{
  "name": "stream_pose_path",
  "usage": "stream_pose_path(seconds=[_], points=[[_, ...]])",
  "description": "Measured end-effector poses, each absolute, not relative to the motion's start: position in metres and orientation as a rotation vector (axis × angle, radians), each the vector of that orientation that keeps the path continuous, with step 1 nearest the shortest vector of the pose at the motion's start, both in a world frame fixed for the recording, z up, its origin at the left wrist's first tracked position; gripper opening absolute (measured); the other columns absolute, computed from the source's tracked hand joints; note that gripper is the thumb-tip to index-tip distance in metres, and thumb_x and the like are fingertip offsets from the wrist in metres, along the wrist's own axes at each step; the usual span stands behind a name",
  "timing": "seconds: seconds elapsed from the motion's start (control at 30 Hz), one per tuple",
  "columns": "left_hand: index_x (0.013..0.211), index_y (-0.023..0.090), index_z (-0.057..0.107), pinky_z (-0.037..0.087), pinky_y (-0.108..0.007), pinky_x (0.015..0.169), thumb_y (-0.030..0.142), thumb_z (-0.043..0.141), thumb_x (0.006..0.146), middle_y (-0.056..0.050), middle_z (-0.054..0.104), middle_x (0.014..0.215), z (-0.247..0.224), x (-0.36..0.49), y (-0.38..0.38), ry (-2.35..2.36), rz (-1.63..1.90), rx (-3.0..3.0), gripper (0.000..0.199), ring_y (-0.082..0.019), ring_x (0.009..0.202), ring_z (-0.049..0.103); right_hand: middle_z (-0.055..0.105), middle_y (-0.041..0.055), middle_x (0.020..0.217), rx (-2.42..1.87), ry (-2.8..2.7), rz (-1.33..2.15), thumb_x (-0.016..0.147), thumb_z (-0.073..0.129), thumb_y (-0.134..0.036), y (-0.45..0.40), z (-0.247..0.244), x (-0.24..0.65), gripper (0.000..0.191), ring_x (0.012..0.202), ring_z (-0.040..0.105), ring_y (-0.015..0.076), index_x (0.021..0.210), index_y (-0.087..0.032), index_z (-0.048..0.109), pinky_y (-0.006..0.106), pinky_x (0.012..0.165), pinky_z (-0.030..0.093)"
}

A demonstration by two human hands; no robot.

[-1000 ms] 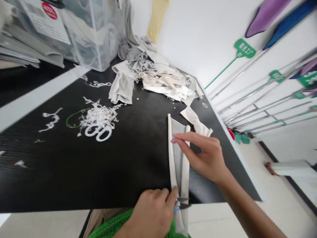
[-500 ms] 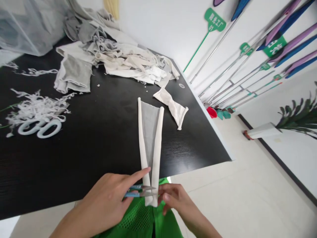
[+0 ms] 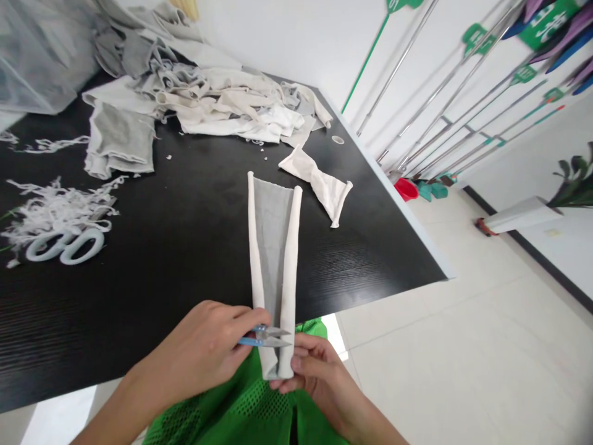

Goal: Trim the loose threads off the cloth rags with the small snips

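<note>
A long strip of pale fabric [image 3: 291,259] with rolled edges and a grey middle lies on the black table, its near end over the front edge. My left hand [image 3: 208,343] is closed around small blue thread snips [image 3: 269,337], whose parted blades lie across the near end of the strip. At that end's right side, my right hand [image 3: 319,371] pinches the fabric between thumb and fingers. A twisted white fabric piece [image 3: 319,185] rests beyond the strip, to the right.
Heaped cloth [image 3: 222,105] and a folded grey cloth [image 3: 120,139] lie at the back of the black table [image 3: 185,247]. White-handled scissors [image 3: 83,246] sit by thread scraps [image 3: 60,210] at left. A plastic bag [image 3: 41,55] stands behind; mops lean against the right wall.
The view has shifted. My left index finger has curled back from the strip. My right hand has taken hold of the strip's near end, which now looks more spread.
</note>
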State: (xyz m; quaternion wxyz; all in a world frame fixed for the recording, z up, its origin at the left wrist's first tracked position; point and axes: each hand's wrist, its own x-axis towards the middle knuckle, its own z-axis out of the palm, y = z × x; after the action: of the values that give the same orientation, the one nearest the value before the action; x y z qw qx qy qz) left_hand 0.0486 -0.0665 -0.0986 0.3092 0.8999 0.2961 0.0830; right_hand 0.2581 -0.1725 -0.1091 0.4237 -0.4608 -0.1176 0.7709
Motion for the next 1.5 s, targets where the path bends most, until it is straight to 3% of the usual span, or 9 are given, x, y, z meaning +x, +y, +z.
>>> stream_pose_path(seconds=[0.13,0.3,0.47,0.63,0.87,1.0,1.23,1.37,1.5], points=[[0.095,0.024,0.062,0.039,-0.025,0.065,0.002,0.047,0.080,0.006,0.065,0.078,-0.107,0.045,-0.065,0.781,0.321,2.291,0.031,-0.012,0.069,0.062,0.071,0.0044,0.068,-1.118,-0.200,1.847,0.075,0.079,-0.026,-0.172,-0.111,0.252,0.031,0.057,0.066,0.0134,0.101,-0.012,0.073,0.023,0.057,0.056],[0.086,0.022,0.060,0.036,-0.023,0.061,0.001,0.048,0.076,0.007,0.061,0.073,-0.103,0.051,-0.068,0.797,0.441,2.213,0.026,-0.009,0.061,0.054,0.072,0.0094,0.092,-1.117,-0.359,1.845,0.080,0.075,-0.052,-0.167,-0.103,0.240,0.042,0.080,0.068,0.0184,0.096,-0.013,0.072,0.031,0.065,0.060],[0.087,0.023,0.057,0.035,-0.022,0.061,0.001,0.051,0.073,0.008,0.062,0.074,-0.102,0.054,-0.071,0.825,0.524,2.186,0.027,-0.009,0.061,0.053,0.071,0.0036,0.078,-1.243,-0.359,1.752,0.060,0.091,-0.031,-0.163,-0.106,0.226,0.037,0.067,0.062,0.0132,0.087,-0.014,0.073,0.025,0.061,0.057],[0.088,0.022,0.058,0.035,-0.022,0.063,0.001,0.051,0.077,0.007,0.061,0.076,-0.102,0.048,-0.070,0.754,0.478,2.144,0.025,-0.009,0.063,0.053,0.066,0.0019,0.070,-1.252,-0.221,1.689,0.065,0.075,-0.018,-0.159,-0.097,0.222,0.018,0.056,0.056,0.0114,0.081,-0.012,0.072,0.022,0.050,0.051],[0.087,0.022,0.063,0.038,-0.023,0.066,0.007,0.051,0.086,0.005,0.061,0.074,-0.095,0.034,-0.063,0.612,0.266,2.147,0.019,-0.010,0.068,0.057,0.061,0.0002,0.061,-1.096,-0.149,1.799,0.059,0.056,-0.010,-0.158,-0.087,0.220,0.018,0.047,0.047,0.0079,0.071,-0.013,0.069,0.018,0.043,0.043],[0.093,0.025,0.064,0.041,-0.022,0.069,0.009,0.053,0.085,0.006,0.066,0.079,-0.083,0.034,-0.057,0.570,0.133,2.168,0.021,-0.011,0.073,0.061,0.067,0.0012,0.069,-1.075,-0.119,1.798,0.060,0.067,-0.011,-0.158,-0.089,0.221,0.020,0.056,0.055,0.0100,0.079,-0.013,0.073,0.020,0.054,0.048],[0.112,0.028,0.064,0.046,-0.023,0.065,0.016,0.058,0.087,0.003,0.074,0.091,-0.081,0.037,-0.046,0.435,0.162,2.209,0.028,-0.013,0.072,0.067,0.071,0.0055,0.073,-1.178,-0.182,1.756,0.065,0.087,-0.037,-0.158,-0.094,0.227,0.034,0.069,0.063,0.0145,0.084,-0.011,0.077,0.025,0.069,0.051],[0.140,0.034,0.048,0.046,-0.025,0.064,0.009,0.053,0.084,0.003,0.074,0.102,-0.089,0.037,-0.044,0.378,0.174,2.225,0.062,-0.014,0.075,0.069,0.068,0.0021,0.066,-1.210,-0.080,1.739,0.063,0.083,-0.028,-0.155,-0.092,0.227,0.020,0.063,0.060,0.0135,0.073,-0.014,0.073,0.024,0.065,0.050],[0.133,0.035,0.056,0.040,-0.027,0.059,0.009,0.054,0.086,0.004,0.070,0.084,-0.091,0.037,-0.044,0.309,0.186,2.259,0.054,-0.014,0.067,0.065,0.061,-0.0014,0.058,-1.230,-0.009,1.750,0.055,0.067,-0.014,-0.152,-0.092,0.230,0.006,0.056,0.052,0.0112,0.060,-0.015,0.066,0.022,0.058,0.045]])
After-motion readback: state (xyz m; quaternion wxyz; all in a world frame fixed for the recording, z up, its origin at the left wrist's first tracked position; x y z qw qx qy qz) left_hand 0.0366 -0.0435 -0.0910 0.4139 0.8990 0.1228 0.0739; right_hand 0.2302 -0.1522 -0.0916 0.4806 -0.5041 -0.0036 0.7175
